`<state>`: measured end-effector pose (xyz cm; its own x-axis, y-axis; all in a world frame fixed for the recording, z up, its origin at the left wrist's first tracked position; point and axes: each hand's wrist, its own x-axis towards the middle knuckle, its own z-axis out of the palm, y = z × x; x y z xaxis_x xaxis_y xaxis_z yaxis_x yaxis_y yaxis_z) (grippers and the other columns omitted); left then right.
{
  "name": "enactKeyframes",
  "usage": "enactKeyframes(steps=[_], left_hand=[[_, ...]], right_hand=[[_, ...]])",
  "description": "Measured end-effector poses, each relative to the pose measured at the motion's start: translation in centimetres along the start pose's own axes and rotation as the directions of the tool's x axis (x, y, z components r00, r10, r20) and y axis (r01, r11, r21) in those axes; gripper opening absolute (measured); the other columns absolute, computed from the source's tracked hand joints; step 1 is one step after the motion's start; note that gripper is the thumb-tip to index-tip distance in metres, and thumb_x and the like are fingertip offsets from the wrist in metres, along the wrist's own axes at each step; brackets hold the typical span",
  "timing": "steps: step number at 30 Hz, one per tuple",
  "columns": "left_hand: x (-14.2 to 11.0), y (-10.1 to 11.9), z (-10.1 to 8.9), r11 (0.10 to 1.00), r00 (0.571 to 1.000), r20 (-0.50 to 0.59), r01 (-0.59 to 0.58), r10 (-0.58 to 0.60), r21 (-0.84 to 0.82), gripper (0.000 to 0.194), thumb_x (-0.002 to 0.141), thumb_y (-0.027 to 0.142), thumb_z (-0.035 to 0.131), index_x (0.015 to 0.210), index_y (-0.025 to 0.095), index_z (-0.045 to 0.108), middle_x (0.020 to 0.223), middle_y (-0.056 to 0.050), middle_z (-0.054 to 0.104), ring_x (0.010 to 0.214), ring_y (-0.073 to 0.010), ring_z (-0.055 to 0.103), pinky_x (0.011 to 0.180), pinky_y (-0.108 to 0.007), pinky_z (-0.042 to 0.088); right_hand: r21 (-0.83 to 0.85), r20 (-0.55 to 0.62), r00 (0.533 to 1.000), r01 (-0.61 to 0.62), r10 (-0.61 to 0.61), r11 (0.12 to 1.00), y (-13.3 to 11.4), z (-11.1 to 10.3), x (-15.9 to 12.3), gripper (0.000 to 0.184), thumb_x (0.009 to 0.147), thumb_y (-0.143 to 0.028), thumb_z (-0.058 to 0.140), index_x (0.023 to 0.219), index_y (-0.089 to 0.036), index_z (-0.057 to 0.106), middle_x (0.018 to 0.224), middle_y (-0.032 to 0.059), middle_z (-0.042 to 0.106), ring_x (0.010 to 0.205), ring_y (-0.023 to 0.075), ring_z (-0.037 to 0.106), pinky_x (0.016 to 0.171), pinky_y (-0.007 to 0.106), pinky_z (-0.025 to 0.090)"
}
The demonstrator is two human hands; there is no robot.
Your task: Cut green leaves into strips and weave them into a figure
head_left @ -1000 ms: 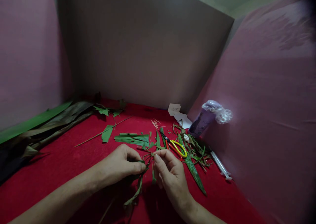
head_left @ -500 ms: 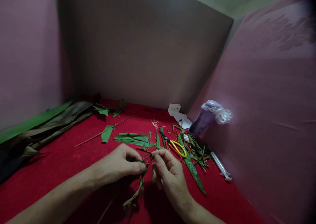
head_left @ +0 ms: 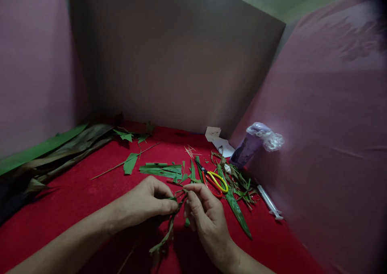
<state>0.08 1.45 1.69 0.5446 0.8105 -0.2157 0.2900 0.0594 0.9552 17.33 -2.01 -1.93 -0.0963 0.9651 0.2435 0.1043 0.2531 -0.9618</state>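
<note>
"Where the leaf strip [head_left: 166, 237] hangs, lower centre of frame, what holds it?"
"Left hand [head_left: 148, 199], thumb and fingers pinched together; right hand [head_left: 208, 217] pinches a thin piece [head_left: 181, 192] (stem or leaf, I can't tell)."
"Beyond?"
"Scissors [head_left: 208, 172], right of centre."

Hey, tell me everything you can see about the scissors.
The scissors have dark, metallic-looking blades and plastic-looking looped handles, one yellow, one red. They lie on the red surface, blades pointing away and leftward, among leaf pieces; the yellow loop overlaps a long green leaf. The right hand is near but not holding them.
</note>
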Motion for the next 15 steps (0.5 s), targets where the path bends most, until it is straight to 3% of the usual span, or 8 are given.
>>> enactKeyframes(steps=[10, 15], left_hand=[[-0.02, 0.06, -0.02, 1.000, 1.000, 0.013, -0.017, 0.017, 0.001, 0.028, 0.070, 0.034, 0.060, 0.050, 0.017, 0.051, 0.044, 0.008, 0.034, 0.043, -0.0077, 0.026, 0.044, -0.024, 0.018], [0.05, 0.01, -0.05, 1.000, 1.000, -0.023, 0.000, 0.001, 0.017, 0.028, 0.069, 0.035, 0.059, 0.050, 0.016, 0.051, 0.044, 0.008, 0.034, 0.042, -0.0073, 0.025, 0.042, -0.024, 0.018]], right_hand=[[-0.032, -0.005, 1.000, 0.013, -0.013, 0.999, -0.18, -0.03, -0.08, 0.020, 0.094, -0.033, 0.042, 0.100, -0.019, 0.055, 0.062, -0.0041, 0.047, 0.047, 0.0079, 0.040, 0.044, 0.020, 0.033], [-0.208, -0.022, 0.980, 0.188, -0.197, 0.960, -0.35, -0.19, -0.09, 0.021, 0.088, -0.018, 0.047, 0.107, -0.020, 0.057, 0.066, -0.0029, 0.048, 0.054, 0.0101, 0.041, 0.050, 0.022, 0.035]])
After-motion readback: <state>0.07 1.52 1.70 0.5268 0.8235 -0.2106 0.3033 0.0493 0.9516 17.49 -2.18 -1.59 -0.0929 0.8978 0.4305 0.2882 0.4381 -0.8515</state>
